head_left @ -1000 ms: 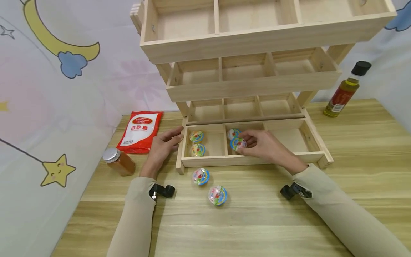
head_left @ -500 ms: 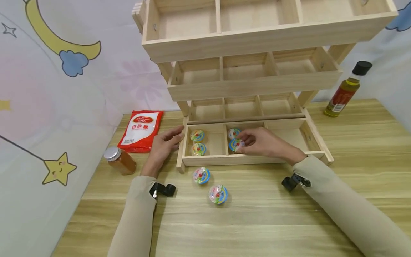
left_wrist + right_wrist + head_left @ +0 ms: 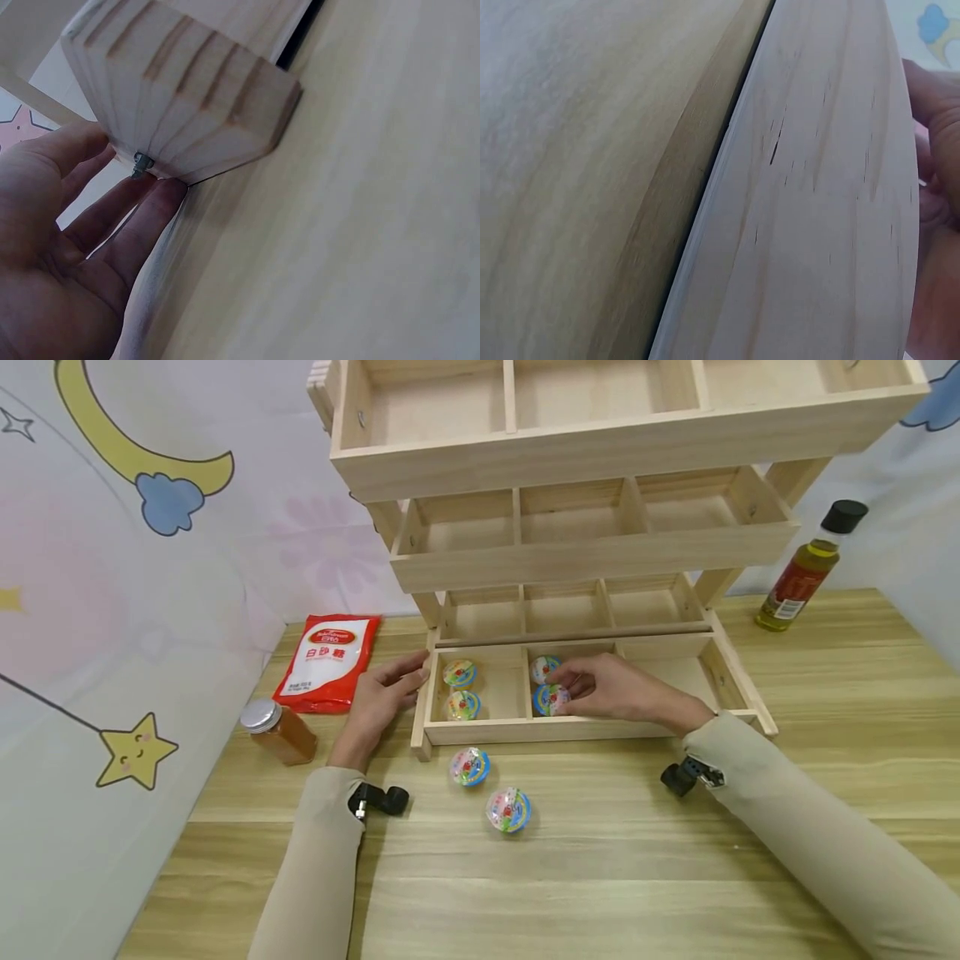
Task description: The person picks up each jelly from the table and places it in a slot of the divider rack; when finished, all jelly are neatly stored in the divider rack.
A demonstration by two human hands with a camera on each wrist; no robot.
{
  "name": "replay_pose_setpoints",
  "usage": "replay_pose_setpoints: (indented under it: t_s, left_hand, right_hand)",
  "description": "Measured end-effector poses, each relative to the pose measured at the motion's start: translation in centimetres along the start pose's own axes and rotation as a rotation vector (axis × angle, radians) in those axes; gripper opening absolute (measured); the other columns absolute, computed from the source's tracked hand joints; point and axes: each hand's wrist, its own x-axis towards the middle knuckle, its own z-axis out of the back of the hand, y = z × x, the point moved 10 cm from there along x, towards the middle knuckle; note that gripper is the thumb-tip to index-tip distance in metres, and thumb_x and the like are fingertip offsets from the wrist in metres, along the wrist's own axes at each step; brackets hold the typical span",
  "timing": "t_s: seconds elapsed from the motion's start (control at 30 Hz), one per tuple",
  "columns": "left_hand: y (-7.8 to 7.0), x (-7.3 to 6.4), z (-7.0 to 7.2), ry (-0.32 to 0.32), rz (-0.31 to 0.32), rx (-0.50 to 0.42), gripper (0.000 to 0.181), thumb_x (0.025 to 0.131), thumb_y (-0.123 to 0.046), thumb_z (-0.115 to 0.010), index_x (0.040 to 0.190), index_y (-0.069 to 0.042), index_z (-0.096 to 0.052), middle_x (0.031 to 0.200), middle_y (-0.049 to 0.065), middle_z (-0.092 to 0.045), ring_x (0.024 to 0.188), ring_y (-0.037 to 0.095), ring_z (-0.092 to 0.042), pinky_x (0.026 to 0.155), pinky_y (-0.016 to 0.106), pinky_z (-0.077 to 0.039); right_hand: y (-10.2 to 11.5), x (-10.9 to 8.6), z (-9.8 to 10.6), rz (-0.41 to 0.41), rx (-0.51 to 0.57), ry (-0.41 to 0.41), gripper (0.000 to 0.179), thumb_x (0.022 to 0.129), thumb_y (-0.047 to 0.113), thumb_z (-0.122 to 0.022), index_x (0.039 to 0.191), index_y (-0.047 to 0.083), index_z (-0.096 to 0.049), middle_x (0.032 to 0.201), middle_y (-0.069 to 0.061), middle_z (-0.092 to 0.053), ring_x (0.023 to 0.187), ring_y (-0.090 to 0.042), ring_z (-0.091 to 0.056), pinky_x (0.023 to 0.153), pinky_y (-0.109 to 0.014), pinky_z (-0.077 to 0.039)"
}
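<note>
My right hand [image 3: 618, 689] reaches into the middle compartment of the bottom tray [image 3: 517, 732] and pinches a jelly cup [image 3: 547, 699] with a blue-edged printed lid. Just behind it sits another jelly cup [image 3: 543, 669]. In the right wrist view the tray's front board [image 3: 817, 187] hides most of that hand [image 3: 939, 202]. My left hand [image 3: 380, 702] touches the left side of the wooden rack with its fingertips; the left wrist view shows the extended fingers of the hand [image 3: 82, 240] against the rack's end piece [image 3: 187, 82], near a small bolt [image 3: 141, 163].
Two yellowish jelly cups [image 3: 461, 689] occupy the left compartment. Another two jelly cups [image 3: 469, 767] lie on the table before the rack. A red-and-white sugar bag [image 3: 330, 664] and a jar [image 3: 279, 732] stand left; an oil bottle [image 3: 798, 581] stands right. Upper trays [image 3: 630, 456] overhang the bottom one.
My right hand has shifted slightly left with the jelly cup, lowering it into the middle compartment in front of the other cup. My left hand stays at the rack's side.
</note>
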Motion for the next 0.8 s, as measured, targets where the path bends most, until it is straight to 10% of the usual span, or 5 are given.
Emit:
replay_pose_setpoints:
  t_s: [0.8]
  left_hand:
    - [0.2,0.1,0.1,0.01,0.002,0.036,0.044,0.103,-0.021,-0.073,0.145,-0.009,-0.067,0.145,0.01,-0.065,0.124,0.023,-0.064,0.091,0.025,-0.06]
  right_hand:
    - [1.5,-1.7,1.6,0.002,-0.074,-0.107,0.047,0.096,0.032,-0.082,0.131,0.001,-0.072,0.121,-0.01,-0.076,0.113,-0.027,-0.071,0.098,-0.049,-0.057]
